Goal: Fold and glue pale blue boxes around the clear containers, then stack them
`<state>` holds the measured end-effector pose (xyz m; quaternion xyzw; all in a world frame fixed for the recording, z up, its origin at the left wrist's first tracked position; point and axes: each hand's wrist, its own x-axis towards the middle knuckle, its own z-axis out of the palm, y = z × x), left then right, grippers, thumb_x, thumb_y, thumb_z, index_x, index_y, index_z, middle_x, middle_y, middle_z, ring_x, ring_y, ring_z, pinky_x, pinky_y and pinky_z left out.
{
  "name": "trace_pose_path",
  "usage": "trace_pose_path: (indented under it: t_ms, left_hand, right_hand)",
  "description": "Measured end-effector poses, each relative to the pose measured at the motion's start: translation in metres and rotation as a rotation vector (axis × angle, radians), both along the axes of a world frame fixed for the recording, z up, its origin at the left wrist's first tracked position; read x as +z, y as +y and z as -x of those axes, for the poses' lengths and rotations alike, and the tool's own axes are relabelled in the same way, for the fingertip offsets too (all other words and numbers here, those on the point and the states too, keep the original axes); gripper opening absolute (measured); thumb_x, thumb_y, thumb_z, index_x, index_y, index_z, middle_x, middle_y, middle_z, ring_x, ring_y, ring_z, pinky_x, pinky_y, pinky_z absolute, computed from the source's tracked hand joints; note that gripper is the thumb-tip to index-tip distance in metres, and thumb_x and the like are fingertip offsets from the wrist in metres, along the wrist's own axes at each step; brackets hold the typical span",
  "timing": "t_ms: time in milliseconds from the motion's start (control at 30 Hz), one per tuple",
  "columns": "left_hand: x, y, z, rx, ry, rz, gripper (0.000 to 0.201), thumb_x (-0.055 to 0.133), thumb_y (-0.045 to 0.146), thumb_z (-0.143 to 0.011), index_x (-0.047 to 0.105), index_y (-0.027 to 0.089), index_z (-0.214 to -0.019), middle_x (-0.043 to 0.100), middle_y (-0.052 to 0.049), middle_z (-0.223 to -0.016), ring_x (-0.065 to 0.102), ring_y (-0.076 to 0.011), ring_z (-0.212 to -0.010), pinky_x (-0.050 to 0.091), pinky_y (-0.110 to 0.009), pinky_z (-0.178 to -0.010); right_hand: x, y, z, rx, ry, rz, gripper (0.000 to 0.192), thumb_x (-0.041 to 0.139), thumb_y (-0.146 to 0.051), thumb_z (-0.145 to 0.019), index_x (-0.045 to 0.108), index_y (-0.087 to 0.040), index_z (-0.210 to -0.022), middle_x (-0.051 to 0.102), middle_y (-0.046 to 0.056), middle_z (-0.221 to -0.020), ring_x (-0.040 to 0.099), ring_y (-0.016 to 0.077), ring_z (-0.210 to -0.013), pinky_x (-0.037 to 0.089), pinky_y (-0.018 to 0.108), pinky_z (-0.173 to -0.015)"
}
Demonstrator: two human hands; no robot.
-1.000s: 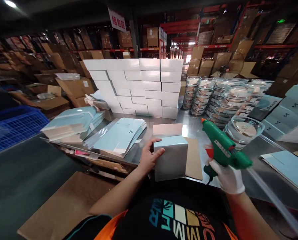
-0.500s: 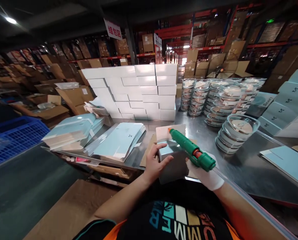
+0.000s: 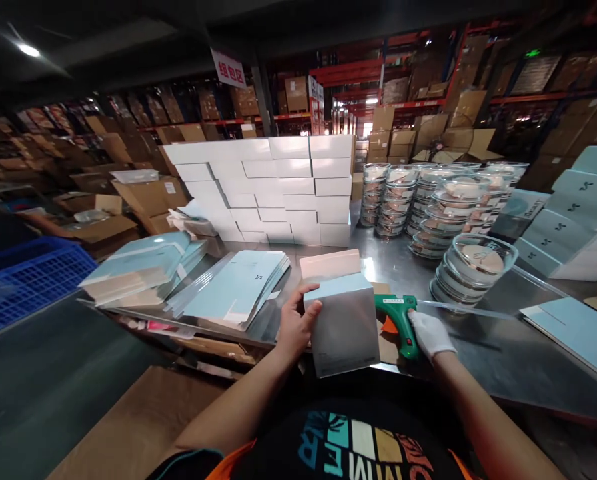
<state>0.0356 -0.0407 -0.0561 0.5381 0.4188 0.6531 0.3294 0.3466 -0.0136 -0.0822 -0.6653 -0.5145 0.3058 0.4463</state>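
My bare left hand [image 3: 298,323] grips the left side of a small carton [image 3: 345,327], thumb on its near grey face and fingers over the top edge. The carton's top is pale blue, and a flap [image 3: 329,265] stands up at its far edge. Just right of the carton is a green hot glue gun [image 3: 403,323] with an orange trigger, its handle pointing toward me. My right hand [image 3: 433,335], in a white glove, is closed at the back of the handle; some fingers are hidden. A clear glue stick [image 3: 471,309] sticks out behind the gun.
White boxes [image 3: 283,193] form a wall at the back. Stacked glass containers [image 3: 473,267] stand to the right, beyond the gun. Flat pale-blue cartons [image 3: 238,287] lie on the left of the metal table [image 3: 483,347]; more blue boxes [image 3: 573,213] are stacked far right.
The glue gun has swung down from above the carton to its right side, turning so its handle faces me. The carton has shifted slightly left, its near face now uncovered.
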Motion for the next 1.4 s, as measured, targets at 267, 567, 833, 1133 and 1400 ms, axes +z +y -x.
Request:
trace_pose_path:
  t_ms: [267,567,833,1133,1400]
  left_hand:
    - [-0.008,0.011,-0.009,-0.141,0.083,-0.062,0.073,0.080,0.082,-0.074,0.079,0.018,-0.109,0.080,-0.011,-0.106,0.073,-0.0289,-0.100,0.057,-0.037,-0.088]
    - [-0.027,0.025,-0.007,-0.118,-0.099,-0.278,0.059,0.094,0.064,-0.072,0.064,0.022,-0.102,0.072,-0.011,-0.117,0.071,-0.0299,-0.120,0.055,-0.046,-0.105]
    - [-0.016,0.020,0.011,-0.330,0.181,-0.509,0.024,0.077,0.046,-0.097,0.084,0.026,-0.110,0.078,-0.011,-0.116,0.069,-0.0306,-0.129,0.053,-0.052,-0.113]
    - [-0.028,0.021,0.016,-0.219,0.104,-0.391,0.050,0.080,0.062,-0.089,0.079,0.023,-0.120,0.079,-0.015,-0.124,0.070,-0.0352,-0.130,0.055,-0.054,-0.110]
    - [-0.040,0.033,0.096,0.301,0.214,-0.028,0.067,0.073,0.072,-0.087,0.064,0.021,-0.130,0.067,-0.018,-0.144,0.066,-0.0348,-0.132,0.055,-0.051,-0.110]
  right_hand:
    - [0.031,0.001,0.052,0.357,0.270,-0.218,0.066,0.063,-0.066,-0.090,0.062,-0.024,-0.141,0.074,0.011,-0.129,0.072,0.0282,-0.113,0.059,0.042,-0.099]
    - [0.023,0.004,0.048,0.676,0.040,-0.558,0.057,0.087,-0.055,-0.084,0.067,-0.025,-0.128,0.062,0.016,-0.153,0.059,0.0330,-0.143,0.048,0.050,-0.120]
    - [0.029,-0.018,0.056,0.837,0.012,-0.697,0.033,0.066,-0.017,-0.103,0.072,-0.036,-0.130,0.060,0.007,-0.159,0.056,0.0231,-0.149,0.050,0.044,-0.120]
    - [-0.009,-0.024,0.065,0.593,0.143,-0.243,0.104,0.091,-0.034,-0.070,0.043,-0.022,-0.161,0.058,0.019,-0.157,0.058,0.0337,-0.146,0.048,0.053,-0.122]
    - [0.029,0.064,0.043,0.052,0.384,-0.120,0.072,0.081,-0.041,-0.077,0.051,-0.020,-0.139,0.078,0.012,-0.120,0.077,0.0275,-0.104,0.066,0.042,-0.091]
